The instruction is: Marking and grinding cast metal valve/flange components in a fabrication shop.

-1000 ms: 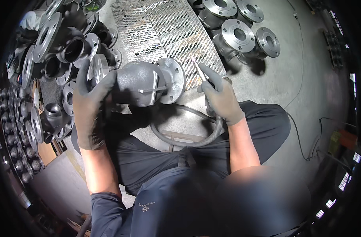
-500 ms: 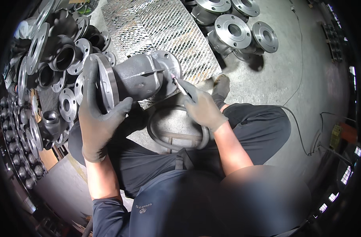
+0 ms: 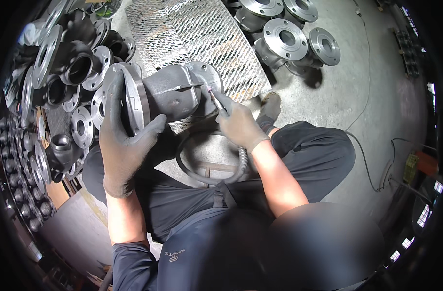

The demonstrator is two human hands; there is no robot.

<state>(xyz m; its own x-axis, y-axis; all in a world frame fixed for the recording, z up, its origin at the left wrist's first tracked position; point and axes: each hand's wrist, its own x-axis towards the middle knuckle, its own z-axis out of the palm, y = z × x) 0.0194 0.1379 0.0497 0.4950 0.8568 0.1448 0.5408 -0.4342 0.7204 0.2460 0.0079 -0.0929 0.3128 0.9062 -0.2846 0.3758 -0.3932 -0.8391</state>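
Note:
A grey cast valve body (image 3: pixel 172 92) with a round flange at each end lies on its side in front of me. My gloved left hand (image 3: pixel 127 148) is closed around its near-left flange, thumb on the inner side and fingers over the outer face. In my gloved right hand (image 3: pixel 242 127) is a slim handheld grinder (image 3: pixel 216 103), held like a pen. Its small pinkish tip meets the casting beside the far flange, though exact contact is hard to make out. A ribbed flexible shaft (image 3: pixel 243 162) loops on the floor below my right hand.
Under the far flange lies a textured metal plate (image 3: pixel 207 36). Many flanged castings (image 3: pixel 78 68) are piled at the left; several more flanged castings (image 3: pixel 285 41) stand at the far right of the plate. A thin cable (image 3: pixel 368 87) runs along the concrete floor at right.
My right hand and the grinder have shifted slightly left, the tip moving up along the casting. The valve body has turned a little in my left hand, which moved slightly right.

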